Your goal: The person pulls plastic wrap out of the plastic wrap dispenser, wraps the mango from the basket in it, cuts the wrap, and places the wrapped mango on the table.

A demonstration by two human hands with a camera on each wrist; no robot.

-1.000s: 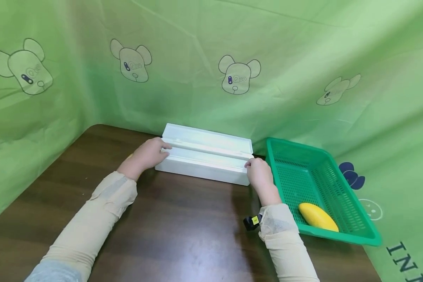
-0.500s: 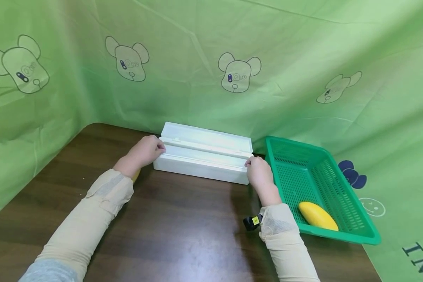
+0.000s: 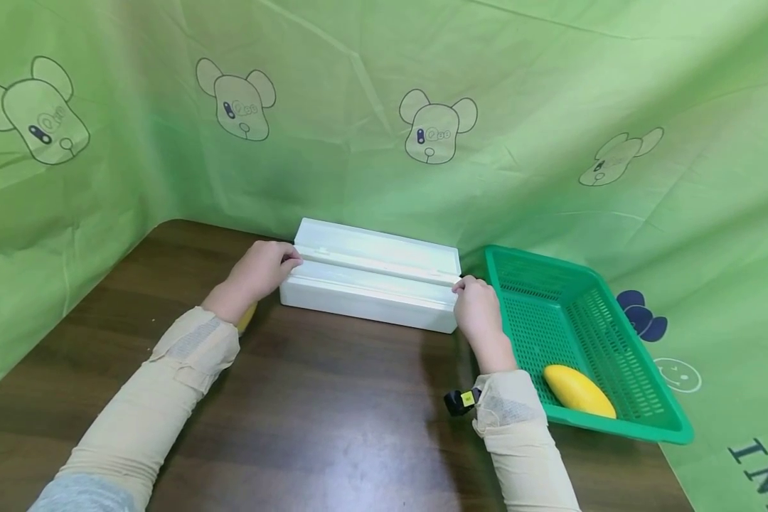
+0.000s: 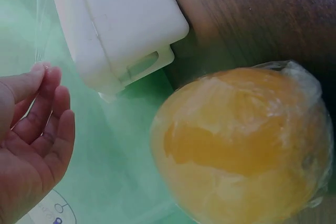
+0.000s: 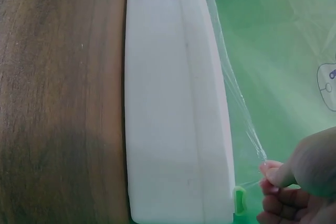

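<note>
In the head view, a long white box [image 3: 368,306] lies on the brown table [image 3: 333,405], and its lid [image 3: 377,245] leans open at the box's back. The left hand [image 3: 259,270] is by the box's left end and the right hand [image 3: 476,306] is by its right end. Just right of the box, a green basket [image 3: 640,431] holds 1 yellow thing [image 3: 579,392]. In the right wrist view, the finger and thumb pinch clear wrap [image 5: 234,85] that comes off the box's top edge. It is bunched into a thin string near that pinch, so a crooked pull could tear it or make it stick to itself. In the left wrist view, the finger and thumb pinch the wrap too, past the box's left end. Neither of the 2 hands holds the box down, so a hard tug might make it slide. A fat orange ball [image 4: 241,145], dressed in shiny film, sits near the box's left end, and a bump from the left arm might roll it. The wrap looks thin, shiny and wrinkly, and the box looks smooth and plain.
</note>
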